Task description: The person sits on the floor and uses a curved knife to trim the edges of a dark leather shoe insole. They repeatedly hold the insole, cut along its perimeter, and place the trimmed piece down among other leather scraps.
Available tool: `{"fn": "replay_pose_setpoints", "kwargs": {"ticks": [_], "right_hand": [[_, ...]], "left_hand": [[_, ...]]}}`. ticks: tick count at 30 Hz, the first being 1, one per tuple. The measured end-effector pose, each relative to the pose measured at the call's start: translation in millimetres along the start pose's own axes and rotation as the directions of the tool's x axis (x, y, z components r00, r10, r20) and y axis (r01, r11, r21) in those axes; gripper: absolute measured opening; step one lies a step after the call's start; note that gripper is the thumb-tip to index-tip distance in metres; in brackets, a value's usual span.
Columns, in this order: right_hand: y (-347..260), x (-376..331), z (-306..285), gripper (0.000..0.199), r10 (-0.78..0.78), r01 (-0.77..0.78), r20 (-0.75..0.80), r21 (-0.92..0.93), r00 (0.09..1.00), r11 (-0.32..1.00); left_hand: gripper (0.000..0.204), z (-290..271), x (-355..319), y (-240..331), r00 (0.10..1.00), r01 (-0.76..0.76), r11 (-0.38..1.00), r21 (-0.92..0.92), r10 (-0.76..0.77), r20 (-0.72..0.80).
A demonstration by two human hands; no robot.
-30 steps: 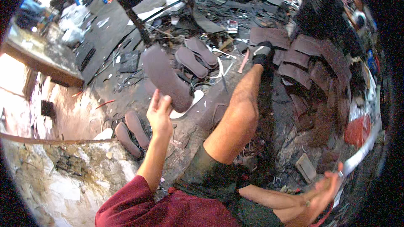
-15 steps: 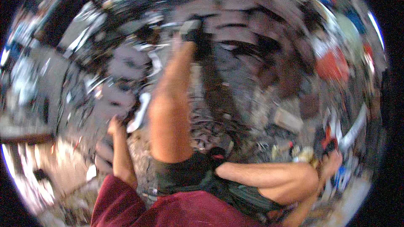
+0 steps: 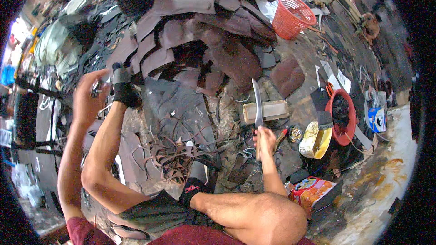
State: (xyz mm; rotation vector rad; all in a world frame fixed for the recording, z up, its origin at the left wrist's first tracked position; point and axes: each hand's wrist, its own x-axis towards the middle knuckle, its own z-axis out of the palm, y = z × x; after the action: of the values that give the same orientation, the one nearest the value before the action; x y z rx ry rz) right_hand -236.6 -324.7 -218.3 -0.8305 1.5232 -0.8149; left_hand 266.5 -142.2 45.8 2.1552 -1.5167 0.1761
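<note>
My right hand (image 3: 265, 139) is shut on the handle of a long knife (image 3: 257, 102), whose narrow blade points up and away from me, over the near edge of a pale wooden block (image 3: 272, 110). My left hand (image 3: 87, 99) is raised at the left, blurred, beside my outstretched left foot in a black sock (image 3: 123, 90). A small dark thing sits by its thumb; whether the hand holds it is unclear. Curled brown offcut strips (image 3: 170, 156) lie on the floor between my legs.
Brown cut sheets (image 3: 204, 41) are piled across the floor ahead. A red mesh basket (image 3: 293, 16) stands at the back right. A red basin (image 3: 341, 117), a yellow bag (image 3: 315, 140) and a colourful packet (image 3: 313, 189) lie to the right of the knife.
The view has swung from the left to the right. My right hand has come up from beside my knee with the knife. My left hand has left the dark soles and lifted.
</note>
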Motion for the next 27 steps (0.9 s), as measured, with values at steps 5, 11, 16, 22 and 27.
{"fn": "replay_pose_setpoints", "kwargs": {"ticks": [5, 11, 16, 22, 27], "right_hand": [[42, -33, -79, 0.027, -0.128, 0.113, -0.332, -0.066, 0.934, 0.991], [-7, -11, 12, 0.024, -0.055, 0.053, -0.063, -0.036, 0.996, 0.998], [37, -45, -70, 0.031, -0.036, -0.007, -0.332, -0.128, 0.943, 0.992], [1, 26, -73, 0.046, -0.691, 0.52, -0.241, -0.505, 0.682, 0.689], [-26, 89, -36, 0.079, -0.775, 0.457, 0.044, -0.829, 0.63, 0.324]], "left_hand": [[0.051, 216, 77, 56, 0.748, -0.599, 0.798, -0.074, 0.59, 0.304], [0.078, 387, 118, 137, 0.76, -0.645, 0.734, 0.213, 0.589, 0.274], [0.069, 379, 155, 139, 0.689, -0.605, 0.796, -0.008, 0.529, 0.496], [0.039, 273, 108, 162, 0.806, -0.506, 0.805, -0.309, 0.569, 0.163], [0.037, 147, 47, 180, 0.897, 0.396, 0.372, -0.84, -0.352, 0.267]]}}
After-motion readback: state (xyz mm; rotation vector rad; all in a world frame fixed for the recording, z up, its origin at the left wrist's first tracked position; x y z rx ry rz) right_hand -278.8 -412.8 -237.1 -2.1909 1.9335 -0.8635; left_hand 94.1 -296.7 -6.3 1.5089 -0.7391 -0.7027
